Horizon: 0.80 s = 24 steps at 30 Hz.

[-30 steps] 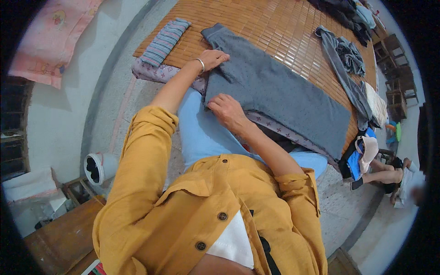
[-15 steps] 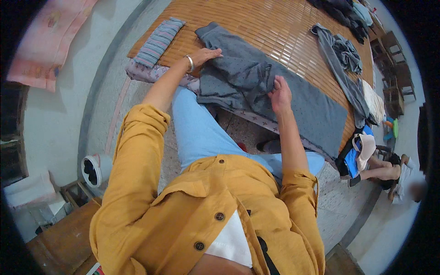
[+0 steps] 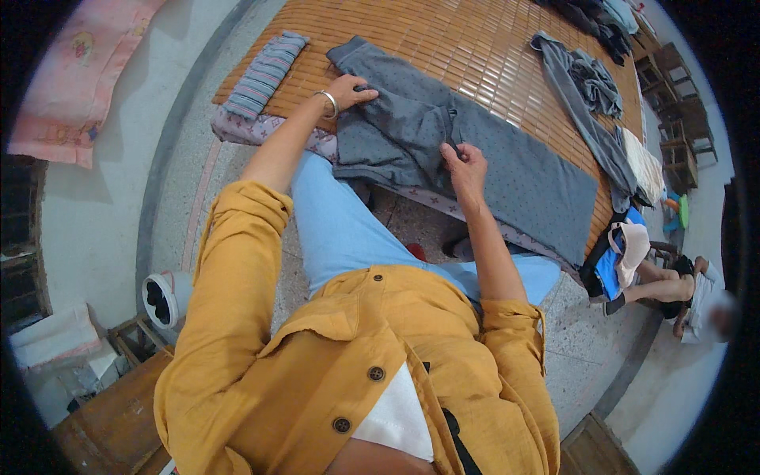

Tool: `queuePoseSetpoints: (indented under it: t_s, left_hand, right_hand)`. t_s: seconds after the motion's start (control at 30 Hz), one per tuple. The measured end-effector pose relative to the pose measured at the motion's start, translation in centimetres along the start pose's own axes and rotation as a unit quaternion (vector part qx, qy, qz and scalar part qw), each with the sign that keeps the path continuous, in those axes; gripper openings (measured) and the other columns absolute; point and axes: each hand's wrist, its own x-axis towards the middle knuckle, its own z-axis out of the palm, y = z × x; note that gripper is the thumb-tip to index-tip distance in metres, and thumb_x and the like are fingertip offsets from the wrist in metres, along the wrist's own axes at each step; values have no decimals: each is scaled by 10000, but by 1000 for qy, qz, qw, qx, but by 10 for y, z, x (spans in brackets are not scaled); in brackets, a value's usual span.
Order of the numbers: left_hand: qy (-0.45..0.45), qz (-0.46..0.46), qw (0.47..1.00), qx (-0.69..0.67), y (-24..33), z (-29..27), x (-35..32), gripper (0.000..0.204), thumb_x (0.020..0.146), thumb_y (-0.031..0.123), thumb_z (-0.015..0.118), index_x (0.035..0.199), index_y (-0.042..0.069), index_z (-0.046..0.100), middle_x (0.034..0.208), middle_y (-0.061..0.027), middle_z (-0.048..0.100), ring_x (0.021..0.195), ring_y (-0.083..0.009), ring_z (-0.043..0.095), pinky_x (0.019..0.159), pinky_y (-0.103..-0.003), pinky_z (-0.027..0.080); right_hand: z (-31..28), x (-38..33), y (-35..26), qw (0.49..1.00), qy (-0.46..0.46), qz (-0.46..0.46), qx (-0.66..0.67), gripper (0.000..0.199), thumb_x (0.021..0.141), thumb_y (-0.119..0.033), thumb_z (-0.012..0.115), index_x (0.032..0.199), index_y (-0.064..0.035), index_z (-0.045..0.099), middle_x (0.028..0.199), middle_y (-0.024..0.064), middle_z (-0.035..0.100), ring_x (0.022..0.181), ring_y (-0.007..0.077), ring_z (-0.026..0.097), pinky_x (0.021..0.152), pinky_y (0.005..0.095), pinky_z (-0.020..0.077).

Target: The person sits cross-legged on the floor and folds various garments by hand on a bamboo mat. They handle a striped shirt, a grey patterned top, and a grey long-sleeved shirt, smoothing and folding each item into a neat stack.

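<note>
Grey trousers with small dark dots (image 3: 530, 178) lie lengthwise along the near edge of a bamboo mat (image 3: 443, 39), their cloth rumpled between my hands. My left hand (image 3: 348, 93), with a silver bangle at the wrist, is closed on the cloth near the banded left end. My right hand (image 3: 465, 165) pinches a fold near the middle, thumb and fingertips together. Left of the trousers rests a small striped folded cloth (image 3: 267, 75), apart from both hands.
Grey clothing (image 3: 582, 103) and a cream cloth (image 3: 640, 168) lie toward the mat's right side. Dark clothes (image 3: 590, 24) are at the far right. A beige bra (image 3: 632, 252) hangs near the right corner. Beyond it a person (image 3: 685, 297) sits. A white bucket (image 3: 165, 299) stands left.
My right hand has moved left and closed on a fold of the trousers. My left hand's outstretched fingers have curled onto the cloth.
</note>
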Motion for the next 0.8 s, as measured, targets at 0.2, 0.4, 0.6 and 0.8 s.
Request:
queuePoseSetpoints:
  t_s: [0.2,0.4,0.6,0.8]
  left_hand:
    - [35,-43,997,59,-3,9,1,433,709,428,699,900,45,633,949,-180,629,911,-349,571,801,-395,446]
    - [149,1,963,227,50,13,-14,378,742,315,690,1036,96,593,1081,-132,577,1049,-311,509,872,-381,416]
    - [110,186,976,6,64,61,-19,554,750,371,672,1156,31,511,1212,-137,510,1235,-320,366,1021,-446,280]
    - [3,35,966,255,100,97,-38,995,726,712,465,1394,24,201,1462,-185,131,1357,-353,82,1076,-520,75]
  right_hand:
    - [-39,-22,-15,984,-96,147,9,335,707,-289,679,859,3,621,910,139,575,828,240,559,730,340,449]
    - [-37,-7,-41,972,69,-120,-191,254,760,-235,624,892,-18,621,837,152,622,774,300,592,722,366,462]
    - [2,53,-45,974,52,-177,-135,272,778,-253,607,907,-13,618,875,181,624,821,309,604,735,404,466]
    - [11,69,-72,926,10,-5,-378,331,742,-330,636,856,-20,642,873,197,636,832,335,618,713,442,472]
